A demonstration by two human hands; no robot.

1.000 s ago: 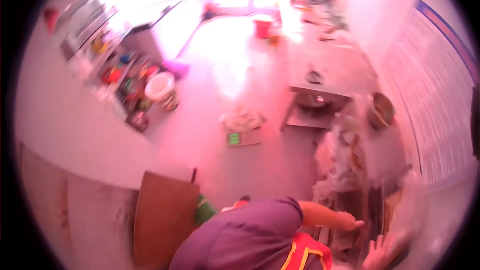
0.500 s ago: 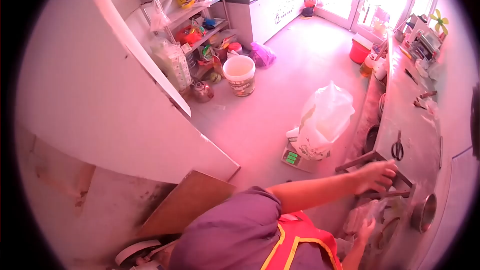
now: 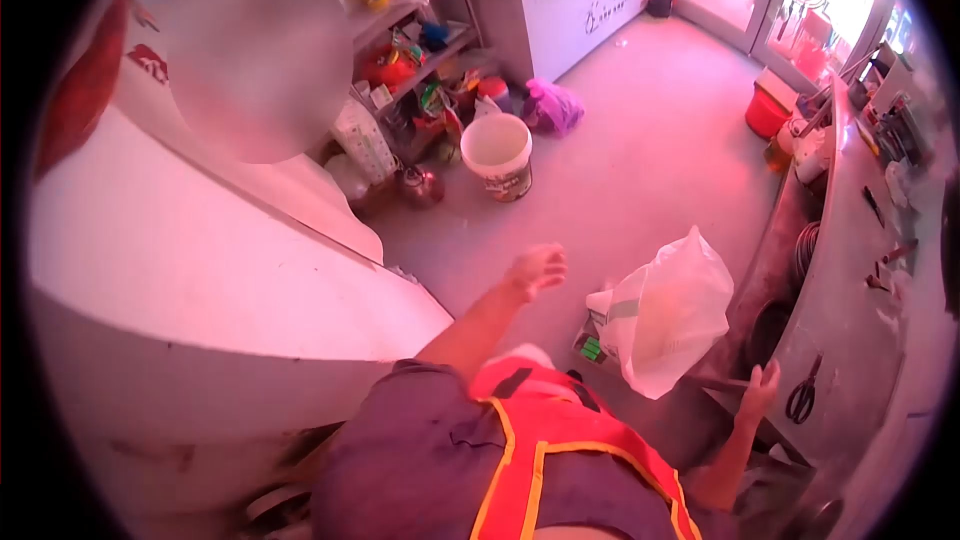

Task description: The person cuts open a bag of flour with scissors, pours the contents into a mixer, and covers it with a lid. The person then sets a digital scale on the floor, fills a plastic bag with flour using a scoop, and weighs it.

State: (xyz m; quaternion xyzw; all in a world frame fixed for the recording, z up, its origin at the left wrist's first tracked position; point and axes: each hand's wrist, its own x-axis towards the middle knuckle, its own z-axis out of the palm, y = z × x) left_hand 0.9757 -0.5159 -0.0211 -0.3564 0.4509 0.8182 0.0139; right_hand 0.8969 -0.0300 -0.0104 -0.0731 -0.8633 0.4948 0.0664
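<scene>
My left hand [image 3: 540, 268] hangs over the floor in front of my apron [image 3: 560, 420], its fingers loosely curled and apart with nothing in them. My right hand [image 3: 763, 387] is raised at the counter edge, near black-handled scissors [image 3: 803, 395], fingers apart and nothing seen in it. Between the hands, a large white plastic bag [image 3: 665, 315] stands open-mouthed on a digital scale [image 3: 588, 347] with a green display. The bag hides most of the scale.
A white bucket [image 3: 497, 155] stands on the floor beside a purple bag [image 3: 553, 107] and a cluttered shelf [image 3: 430, 65]. Chest freezers [image 3: 560, 5] line the back. A long counter [image 3: 850, 270] with tools runs along the right. A person's blurred head is at upper left.
My left hand has swung left, away from the counter, out over the floor. My right hand has moved forward from the clear plastic bag. The view has shifted, and a person appears at left.
</scene>
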